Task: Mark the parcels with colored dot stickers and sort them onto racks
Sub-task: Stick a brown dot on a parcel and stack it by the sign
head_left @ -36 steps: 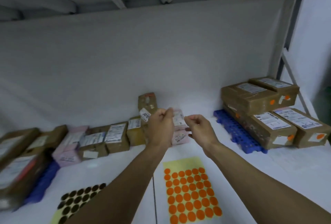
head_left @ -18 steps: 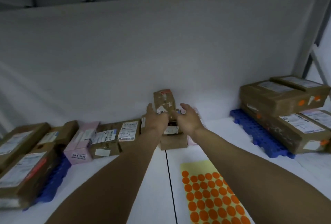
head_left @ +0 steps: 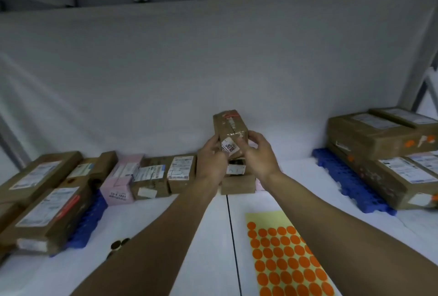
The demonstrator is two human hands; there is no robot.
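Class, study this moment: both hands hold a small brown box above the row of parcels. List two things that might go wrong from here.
1. The left hand and right hand grip the small brown box near its lower end only; it may tip and fall onto the parcel beneath.
2. The left forearm hides most of the dark stickers; drawing the arm back might brush them aside.

The small parcel is matt brown cardboard, with wrinkled glossy clear tape across its top and a white paper label. The pink parcels look like matt paperboard. The pallets are blue moulded plastic. The sticker sheet is smooth pale-yellow paper with orange dots, lying on a smooth, matt white surface.
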